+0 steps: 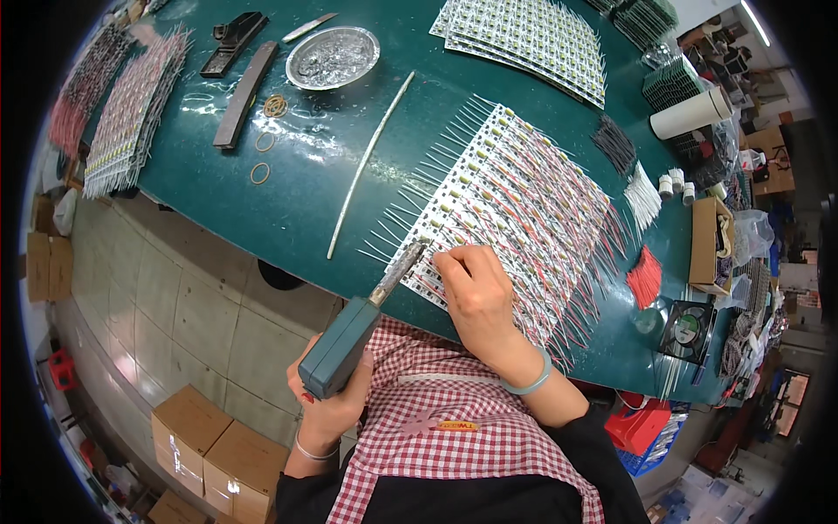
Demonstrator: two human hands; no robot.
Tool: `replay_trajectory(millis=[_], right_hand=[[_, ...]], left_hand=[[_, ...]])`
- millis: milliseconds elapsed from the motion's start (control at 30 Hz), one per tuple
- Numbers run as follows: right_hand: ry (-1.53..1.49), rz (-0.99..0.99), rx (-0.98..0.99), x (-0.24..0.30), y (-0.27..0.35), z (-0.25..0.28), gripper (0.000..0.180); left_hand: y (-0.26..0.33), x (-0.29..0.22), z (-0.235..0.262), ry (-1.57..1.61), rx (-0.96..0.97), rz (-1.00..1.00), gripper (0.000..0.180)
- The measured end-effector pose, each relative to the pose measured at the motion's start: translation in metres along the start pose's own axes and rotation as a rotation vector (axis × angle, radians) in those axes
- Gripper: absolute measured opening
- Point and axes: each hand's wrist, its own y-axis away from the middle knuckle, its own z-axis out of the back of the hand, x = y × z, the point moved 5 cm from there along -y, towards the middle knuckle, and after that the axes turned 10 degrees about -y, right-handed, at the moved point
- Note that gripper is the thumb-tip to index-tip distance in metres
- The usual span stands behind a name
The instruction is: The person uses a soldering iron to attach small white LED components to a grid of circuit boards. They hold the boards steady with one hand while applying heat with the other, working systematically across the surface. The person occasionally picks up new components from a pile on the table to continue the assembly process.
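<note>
My left hand (pixel 336 406) is wrapped around the boxy green handle of a soldering iron (pixel 339 348). Its dark metal tip touches or hovers just over the near left edge of a white circuit board panel (pixel 484 144); I cannot tell which. Rows of red and white wires cover the panel, and their ends stick out along both sides. Beside the tip, my right hand (pixel 478 293) rests over the panel with thumb and forefinger pinched together. Whatever sits between those fingertips is too small to make out. A long thin silvery solder stick (pixel 371 163) lies left of the panel.
Behind the stick stands a foil dish (pixel 291 70), near rubber bands (pixel 275 106) and a dark bar (pixel 246 96). More wired panels lie far left (pixel 140 109) and at the back (pixel 532 48). Black (pixel 614 145), white (pixel 643 196) and red wires (pixel 644 278) and a fan (pixel 686 332) occupy the right.
</note>
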Motion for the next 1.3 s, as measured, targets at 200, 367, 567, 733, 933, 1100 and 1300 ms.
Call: replay_trajectory(millis=[200, 367, 567, 733, 933, 1100, 1300], right_hand=[[0.009, -0.017, 0.007, 0.0, 0.001, 0.0, 0.029], [0.021, -0.089, 0.093, 0.006, 0.004, 0.029, 0.028], [-0.032, -0.082, 0.109, 0.04, -0.009, 0.07, 0.022], [-0.089, -0.036, 0.077, 0.03, -0.008, 0.033, 0.017], [-0.071, -0.072, 0.027, 0.008, 0.006, 0.001, 0.013], [-0.062, -0.043, -0.004, 0.008, 0.008, -0.003, 0.015], [-0.023, -0.049, 0.012, 0.009, 0.009, -0.004, 0.016]], left_hand=[[0.0, -0.003, -0.001, 0.033, -0.042, 0.0, 0.016], [0.005, 0.002, 0.002, 0.038, -0.05, 0.035, 0.017], [0.01, 0.007, 0.004, 0.096, -0.103, 0.165, 0.017], [0.014, 0.008, 0.006, 0.053, -0.11, 0.123, 0.017], [0.019, 0.012, 0.008, 0.059, -0.088, 0.154, 0.017], [0.015, 0.005, 0.01, 0.043, -0.066, 0.115, 0.017], [0.012, 0.001, 0.01, 0.008, -0.058, 0.018, 0.016]])
